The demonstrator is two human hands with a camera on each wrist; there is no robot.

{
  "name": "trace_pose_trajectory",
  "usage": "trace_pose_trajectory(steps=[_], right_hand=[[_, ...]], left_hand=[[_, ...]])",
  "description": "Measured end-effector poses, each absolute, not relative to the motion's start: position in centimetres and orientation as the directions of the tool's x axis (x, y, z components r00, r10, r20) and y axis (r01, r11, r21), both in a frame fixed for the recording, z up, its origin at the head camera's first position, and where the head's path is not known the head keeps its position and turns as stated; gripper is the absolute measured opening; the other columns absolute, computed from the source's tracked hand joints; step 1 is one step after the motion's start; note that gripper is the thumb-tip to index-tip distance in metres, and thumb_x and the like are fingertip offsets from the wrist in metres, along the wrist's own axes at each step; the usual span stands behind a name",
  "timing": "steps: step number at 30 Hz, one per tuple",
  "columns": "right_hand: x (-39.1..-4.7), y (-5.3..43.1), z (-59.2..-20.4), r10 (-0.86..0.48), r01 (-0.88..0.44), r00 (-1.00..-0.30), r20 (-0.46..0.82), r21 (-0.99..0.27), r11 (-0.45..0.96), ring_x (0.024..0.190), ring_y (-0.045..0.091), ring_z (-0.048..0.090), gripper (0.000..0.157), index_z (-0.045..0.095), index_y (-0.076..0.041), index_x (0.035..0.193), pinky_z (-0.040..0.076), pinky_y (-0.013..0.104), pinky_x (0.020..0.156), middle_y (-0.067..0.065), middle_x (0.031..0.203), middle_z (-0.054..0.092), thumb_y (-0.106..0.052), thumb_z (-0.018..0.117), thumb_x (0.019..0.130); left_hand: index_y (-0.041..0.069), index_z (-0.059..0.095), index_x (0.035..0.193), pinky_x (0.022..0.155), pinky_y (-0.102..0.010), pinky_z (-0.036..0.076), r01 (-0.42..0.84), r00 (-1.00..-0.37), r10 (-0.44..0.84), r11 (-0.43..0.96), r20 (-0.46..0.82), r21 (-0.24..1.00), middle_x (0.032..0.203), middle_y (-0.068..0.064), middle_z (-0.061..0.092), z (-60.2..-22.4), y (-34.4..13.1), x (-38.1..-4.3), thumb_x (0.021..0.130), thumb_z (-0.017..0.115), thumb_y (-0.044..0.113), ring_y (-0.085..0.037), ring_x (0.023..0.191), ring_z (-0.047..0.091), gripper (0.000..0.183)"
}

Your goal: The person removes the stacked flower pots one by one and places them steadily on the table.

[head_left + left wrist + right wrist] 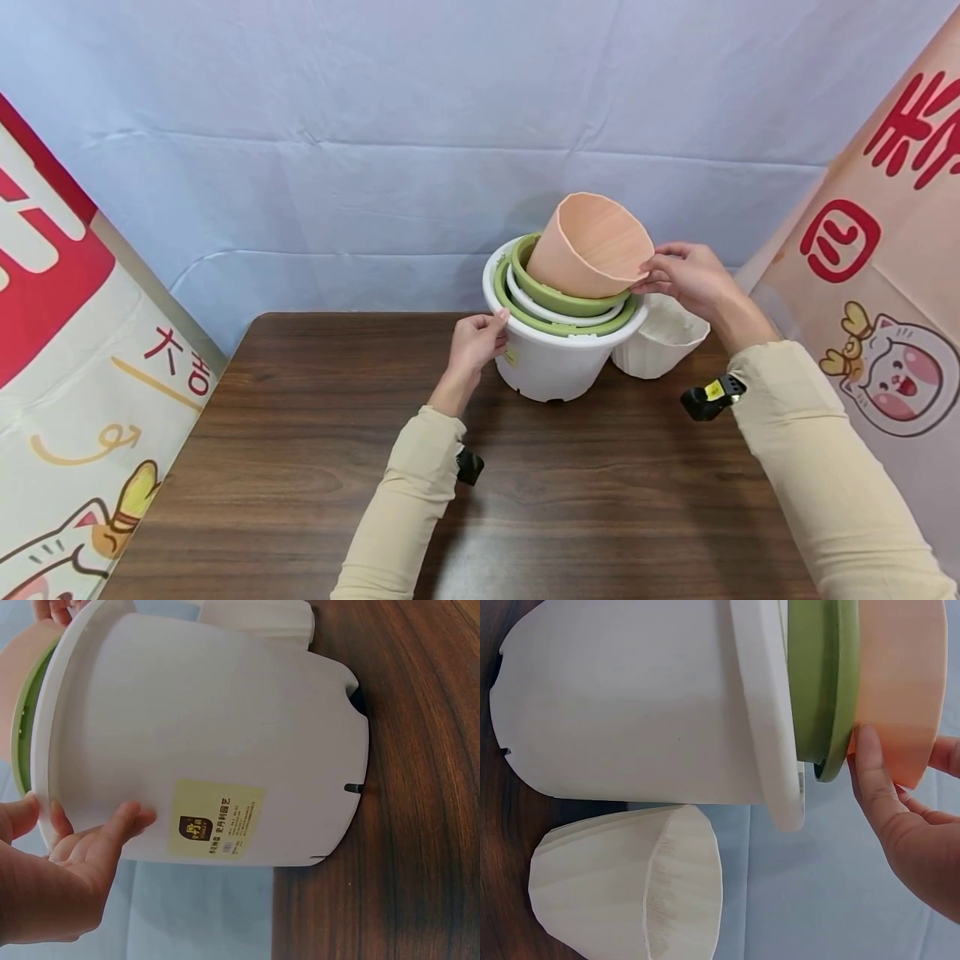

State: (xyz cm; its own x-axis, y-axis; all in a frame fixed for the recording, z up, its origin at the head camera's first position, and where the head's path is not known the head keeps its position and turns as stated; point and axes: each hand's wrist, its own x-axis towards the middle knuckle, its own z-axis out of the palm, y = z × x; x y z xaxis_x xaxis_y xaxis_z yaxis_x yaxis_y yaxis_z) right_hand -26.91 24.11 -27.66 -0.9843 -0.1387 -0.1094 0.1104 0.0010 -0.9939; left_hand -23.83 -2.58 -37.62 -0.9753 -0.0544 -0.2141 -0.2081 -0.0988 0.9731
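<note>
Pots (558,358) stand nested in the head view, at the far side of the tabletop (315,450), right of centre. Outermost is a large white pot (547,379); inside it show a green rim (551,327), a white rim (592,320) and an upper green pot (573,305). Peach pot on top: it sits in the upper green pot, its long axis slanted, the mouth of this peach pot (551,254) tipped towards the right. The right hand (690,275) grips its rim at that lowered right side and is the nearer hand to it; this lean towards the holding hand looks like the relation any lift would turn on. The left hand (474,343) pinches the left rim of the large white pot, lower and nearer.

Left wrist view: thumb over the white rim, one finger beneath, other fingers stretched along the wall, near a yellow label (217,817).

Right wrist view: fingers lie against the peach wall, just above the green rim. A cream pot (600,877) stands beside the large white one; whether they touch, I cannot tell.
</note>
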Motion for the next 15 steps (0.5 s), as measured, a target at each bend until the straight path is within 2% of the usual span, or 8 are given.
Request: trace_pose_trajectory(steps=[15], right_hand=[[-26.65,24.46,-26.87,-0.143,0.116,-0.983,-0.118,-0.993,0.025,0.066,0.021,0.066,0.018,0.036,0.01,0.105,0.054,0.031,0.073,0.009,0.075,0.06,0.001,0.045,0.092]], left_hand=[[-0.005,0.063,0.097,0.079,-0.033,0.052,-0.22,-0.973,-0.053,-0.098,-0.226,0.971,0.094,-0.015,0.064,-37.46,-2.73,-23.78,0.09,0.06,0.026,-0.022,0.091,0.062,0.032]])
